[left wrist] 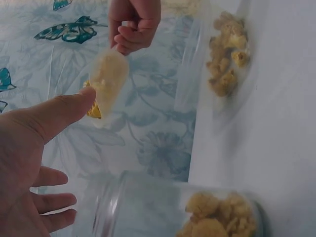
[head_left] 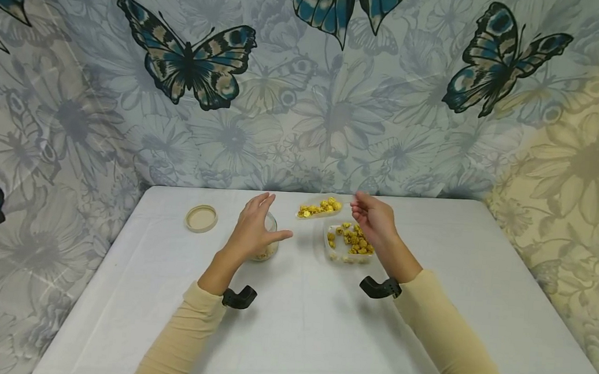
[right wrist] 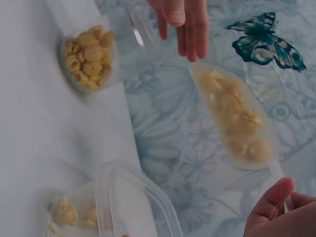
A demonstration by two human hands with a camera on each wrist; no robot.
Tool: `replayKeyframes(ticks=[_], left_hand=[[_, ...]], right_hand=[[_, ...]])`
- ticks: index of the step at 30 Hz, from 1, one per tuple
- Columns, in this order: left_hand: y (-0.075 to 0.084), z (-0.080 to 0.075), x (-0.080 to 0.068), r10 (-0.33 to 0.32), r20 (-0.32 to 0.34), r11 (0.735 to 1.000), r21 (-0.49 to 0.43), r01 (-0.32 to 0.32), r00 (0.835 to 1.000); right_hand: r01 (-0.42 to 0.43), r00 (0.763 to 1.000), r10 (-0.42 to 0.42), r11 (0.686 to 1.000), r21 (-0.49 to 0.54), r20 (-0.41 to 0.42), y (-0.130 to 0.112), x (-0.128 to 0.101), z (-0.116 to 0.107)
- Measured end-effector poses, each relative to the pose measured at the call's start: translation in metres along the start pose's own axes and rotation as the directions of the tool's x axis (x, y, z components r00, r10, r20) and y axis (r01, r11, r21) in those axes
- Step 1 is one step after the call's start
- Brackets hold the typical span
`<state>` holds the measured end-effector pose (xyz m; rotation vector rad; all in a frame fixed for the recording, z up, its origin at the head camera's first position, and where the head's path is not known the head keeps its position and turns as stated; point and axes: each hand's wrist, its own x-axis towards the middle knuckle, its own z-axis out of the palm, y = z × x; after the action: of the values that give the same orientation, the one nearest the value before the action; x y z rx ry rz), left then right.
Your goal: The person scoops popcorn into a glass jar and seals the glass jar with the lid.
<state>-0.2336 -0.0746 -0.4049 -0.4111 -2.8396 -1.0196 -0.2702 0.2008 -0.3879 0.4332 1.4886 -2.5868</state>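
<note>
A: What does the right hand (head_left: 372,218) hold?
B: Its fingers pinch a clear scoop (head_left: 320,209) full of yellow snacks, above the tabletop (head_left: 300,326).
A: And the left hand (head_left: 252,230)?
B: Fingers spread wide beside the glass jar (head_left: 268,244), partly filled. The plastic tub (head_left: 349,244) holds more snacks.

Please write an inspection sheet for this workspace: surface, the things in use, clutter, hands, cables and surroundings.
Surface: white table, flat.
Things in use: clear scoop loaded with yellow pieces; glass jar partly filled; clear tray holding more pieces.
Clutter: beige lid lying apart, left of the jar.
Hands: left hand open beside the jar; right hand pinches the scoop handle.
Cables: nothing seen.
Surroundings: butterfly curtain behind the table.
</note>
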Motion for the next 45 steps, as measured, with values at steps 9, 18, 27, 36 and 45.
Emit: replayKeyframes(ticks=[9,18,27,36,45], left_hand=[[-0.022,-0.007,-0.005,-0.01,-0.005,0.999,-0.044,0.009,1.0],[-0.039,-0.011,-0.009,-0.053,0.032,0.996,-0.068,0.055,0.998],[-0.052,-0.012,-0.012,-0.125,0.079,0.985,-0.107,0.133,0.989],[-0.064,-0.005,-0.015,-0.156,0.108,0.977,-0.127,0.17,0.982],[-0.067,-0.003,-0.014,-0.193,0.123,0.968,-0.137,0.209,0.973]], right_hand=[[-0.025,1.0,0.025,1.0,-0.013,-0.001,0.006,0.002,0.011],[-0.024,0.999,0.024,1.0,-0.003,0.028,0.013,0.003,0.018],[-0.042,0.999,0.043,0.999,-0.024,0.033,0.02,0.003,0.028],[-0.048,0.999,0.049,0.998,-0.049,0.014,0.027,0.002,0.036],[-0.044,0.999,0.045,0.997,-0.064,0.02,0.03,0.002,0.04]])
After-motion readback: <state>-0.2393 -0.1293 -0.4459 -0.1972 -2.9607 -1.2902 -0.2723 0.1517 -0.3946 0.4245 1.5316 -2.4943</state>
